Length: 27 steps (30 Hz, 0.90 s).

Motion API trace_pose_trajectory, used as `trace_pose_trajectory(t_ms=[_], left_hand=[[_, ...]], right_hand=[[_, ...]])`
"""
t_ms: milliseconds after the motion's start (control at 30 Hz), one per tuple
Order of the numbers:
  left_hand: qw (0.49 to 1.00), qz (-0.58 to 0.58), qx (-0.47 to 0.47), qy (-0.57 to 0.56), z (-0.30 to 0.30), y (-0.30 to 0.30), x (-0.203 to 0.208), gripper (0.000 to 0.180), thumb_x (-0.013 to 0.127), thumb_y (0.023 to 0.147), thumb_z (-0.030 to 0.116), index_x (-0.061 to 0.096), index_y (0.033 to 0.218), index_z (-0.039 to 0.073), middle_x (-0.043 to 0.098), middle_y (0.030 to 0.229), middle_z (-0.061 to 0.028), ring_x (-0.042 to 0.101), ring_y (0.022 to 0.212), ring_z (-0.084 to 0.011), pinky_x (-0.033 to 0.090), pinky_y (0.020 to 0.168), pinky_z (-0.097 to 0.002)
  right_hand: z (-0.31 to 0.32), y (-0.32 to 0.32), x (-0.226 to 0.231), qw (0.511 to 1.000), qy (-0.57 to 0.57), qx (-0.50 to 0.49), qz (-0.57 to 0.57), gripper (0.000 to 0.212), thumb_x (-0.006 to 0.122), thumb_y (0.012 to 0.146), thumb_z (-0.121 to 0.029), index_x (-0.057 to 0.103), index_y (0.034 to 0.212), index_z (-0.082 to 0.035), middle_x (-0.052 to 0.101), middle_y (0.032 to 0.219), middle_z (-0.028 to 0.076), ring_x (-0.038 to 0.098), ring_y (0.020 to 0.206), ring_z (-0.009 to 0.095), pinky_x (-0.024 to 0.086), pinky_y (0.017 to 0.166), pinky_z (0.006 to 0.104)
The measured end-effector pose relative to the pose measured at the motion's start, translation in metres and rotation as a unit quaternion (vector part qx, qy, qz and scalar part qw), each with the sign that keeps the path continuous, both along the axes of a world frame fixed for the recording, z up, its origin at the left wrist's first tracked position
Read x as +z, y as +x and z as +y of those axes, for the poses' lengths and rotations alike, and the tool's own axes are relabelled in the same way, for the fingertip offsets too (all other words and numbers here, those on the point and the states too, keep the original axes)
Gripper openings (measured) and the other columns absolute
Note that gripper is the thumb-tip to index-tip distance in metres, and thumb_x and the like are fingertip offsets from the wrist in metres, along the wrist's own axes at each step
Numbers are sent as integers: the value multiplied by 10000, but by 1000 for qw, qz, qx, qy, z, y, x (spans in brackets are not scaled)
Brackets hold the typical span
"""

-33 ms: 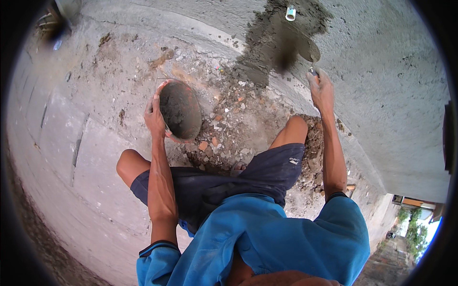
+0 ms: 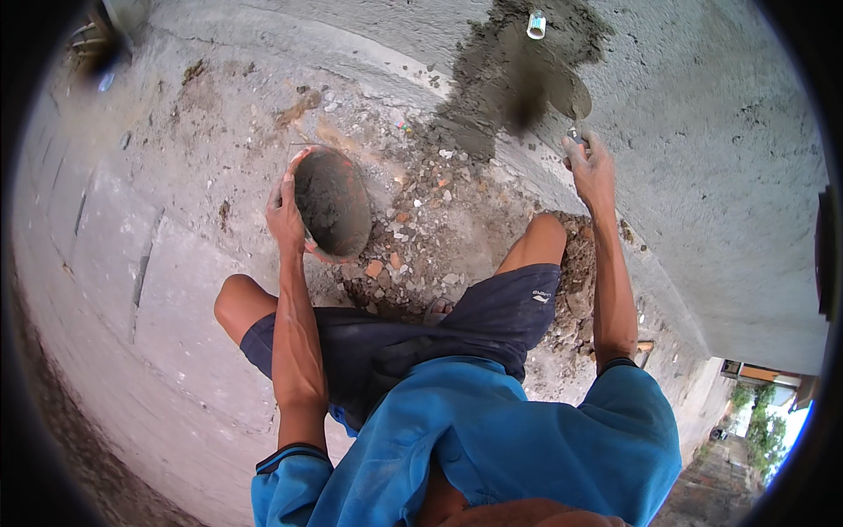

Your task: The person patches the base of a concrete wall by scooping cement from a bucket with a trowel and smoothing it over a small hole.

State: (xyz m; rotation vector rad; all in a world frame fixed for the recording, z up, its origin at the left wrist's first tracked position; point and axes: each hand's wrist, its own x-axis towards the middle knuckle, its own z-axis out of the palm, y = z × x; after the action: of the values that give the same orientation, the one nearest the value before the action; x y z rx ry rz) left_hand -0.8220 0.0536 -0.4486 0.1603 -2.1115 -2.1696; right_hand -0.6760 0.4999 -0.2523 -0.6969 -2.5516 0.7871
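My left hand (image 2: 286, 213) grips the rim of a round, reddish-edged bucket (image 2: 358, 204), which is tilted. Grey wet mortar (image 2: 327, 200) lies inside it. On the right, my right hand (image 2: 592, 167) is closed round the handle of a trowel (image 2: 569, 93). Its mortar-coated blade rests against a dark patch of wet mortar (image 2: 479, 88) on the lower wall. A short white pipe end (image 2: 536, 25) sticks out of the wall at the patch's upper part. A dark blur hides part of the patch left of the blade.
The grey plastered wall (image 2: 720, 193) rises along the right. Rubble and broken brick bits (image 2: 413, 228) cover the ground at its foot, near my knees. Concrete paving (image 2: 114, 246) with dark joints spreads out to the left. Greenery (image 2: 766, 430) shows far at lower right.
My right hand and the trowel have shifted very slightly down along the wall. The left hand and the bucket stay where they were.
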Motion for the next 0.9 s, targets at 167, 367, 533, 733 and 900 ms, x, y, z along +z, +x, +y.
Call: trace_pose_trajectory(t_ms=[167, 367, 533, 733, 900], left_hand=[[998, -48, 28, -30, -2, -2, -3, 512, 622, 1064, 422, 726, 1256, -42, 703, 1138, -87, 596, 1096, -178, 447, 1003, -340], [999, -27, -2, -30, 16, -11, -4, 509, 619, 1067, 416, 722, 1273, -38, 705, 1153, -86, 599, 1105, -179, 445, 1017, -337], [999, -27, 11, -33, -3, -6, -12, 494, 607, 1076, 393, 717, 1276, -45, 709, 1143, -85, 602, 1091, -174, 453, 1004, -324], [997, -14, 16, -71, -1, -8, -17, 530, 594, 1053, 480, 723, 1306, 32, 761, 1116, -132, 674, 1065, -208, 492, 964, -345], [996, -9, 26, -87, -2, -9, -23, 514, 595, 1051, 493, 737, 1289, 59, 764, 1066, -119, 674, 1014, -199, 498, 931, -350]], right_hand=[[-61, -11, -65, 936, -344, 14, -79, 513, 739, 985, -352, 580, 1305, 16, 680, 879, 99, 587, 578, 94, 497, 521, 263], [-56, -66, -203, 975, -214, -52, -34, 336, 621, 1016, -241, 593, 1250, -2, 657, 963, 100, 584, 686, 119, 529, 578, 295], [-88, -77, -155, 963, -267, -38, 28, 199, 579, 1024, -191, 586, 1116, -16, 561, 900, 66, 580, 760, 146, 560, 597, 317], [-89, -71, -73, 946, -315, -44, 55, 339, 582, 1029, -164, 570, 1260, 83, 605, 890, 89, 625, 639, 153, 550, 557, 318], [-87, -65, -20, 941, -328, -11, 79, 381, 591, 1035, -174, 560, 1344, 47, 572, 904, 67, 576, 732, 122, 550, 564, 291]])
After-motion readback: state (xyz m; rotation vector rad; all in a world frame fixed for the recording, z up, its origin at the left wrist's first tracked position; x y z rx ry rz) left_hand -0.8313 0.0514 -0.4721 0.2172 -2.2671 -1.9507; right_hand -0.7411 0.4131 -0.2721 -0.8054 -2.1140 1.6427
